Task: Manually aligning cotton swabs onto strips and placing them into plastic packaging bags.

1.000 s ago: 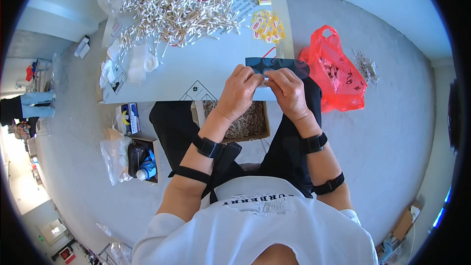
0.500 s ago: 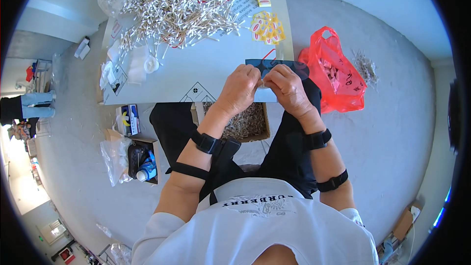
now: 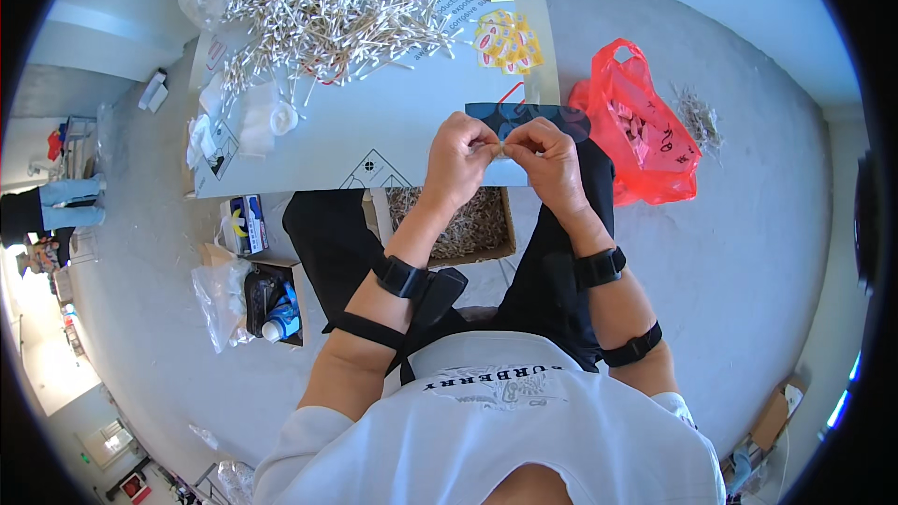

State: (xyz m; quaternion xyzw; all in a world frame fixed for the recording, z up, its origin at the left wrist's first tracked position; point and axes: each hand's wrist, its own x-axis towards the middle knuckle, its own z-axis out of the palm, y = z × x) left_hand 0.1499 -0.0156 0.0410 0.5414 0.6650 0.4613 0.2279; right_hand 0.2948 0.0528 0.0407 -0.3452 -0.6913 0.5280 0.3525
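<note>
My left hand [image 3: 458, 161] and my right hand [image 3: 550, 165] meet over the near edge of the table [image 3: 327, 145], thumbs and forefingers pinched tip to tip. Something tiny and pale shows between the fingertips, too small to name. Just beyond the hands lies a dark blue sheet with round shapes [image 3: 524, 114]. A large heap of cotton swabs [image 3: 327, 14] covers the far left of the table. Several small yellow-and-white packets or labels [image 3: 508, 40] lie at the far right. Below the hands, a cardboard box [image 3: 510, 243] holds many thin brownish-white pieces.
A red plastic bag [image 3: 655, 164] with pink pieces stands on the floor at right, beside a scattered pile of swabs [image 3: 697, 122]. A white roll [image 3: 283, 119] rests on the table's left. On the floor at left is a carton [image 3: 295, 304] with a blue-and-white bottle.
My hands have opened out slightly at the wrists, with the fingertips still together. The small pale thing between them shows a little more. The view has shifted slightly.
</note>
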